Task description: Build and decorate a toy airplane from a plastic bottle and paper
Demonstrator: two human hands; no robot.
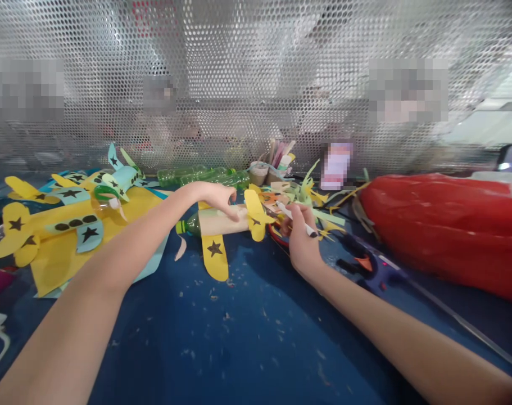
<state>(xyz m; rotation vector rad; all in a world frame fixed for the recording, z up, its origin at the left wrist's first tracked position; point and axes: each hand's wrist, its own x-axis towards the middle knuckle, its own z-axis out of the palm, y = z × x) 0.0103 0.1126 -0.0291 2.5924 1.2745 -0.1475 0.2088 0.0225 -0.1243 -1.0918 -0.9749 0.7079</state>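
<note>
A bottle plane (216,225) lies on the blue table (239,337): a green plastic bottle wrapped in tan paper, with yellow wings bearing black stars. My left hand (216,197) rests on top of its body, fingers curled down over the tan wrap. My right hand (300,236) is closed round a white marker (295,219) with a dark tip, held just right of the plane's yellow tail fins.
Finished yellow and light-blue paper planes (49,225) lie at the left. Green bottles (200,177), a cup of sticks (259,171) and paper scraps (318,202) sit at the back by a perforated metal screen. A red plastic bag (445,225) fills the right; a glue gun (365,264) lies beside it.
</note>
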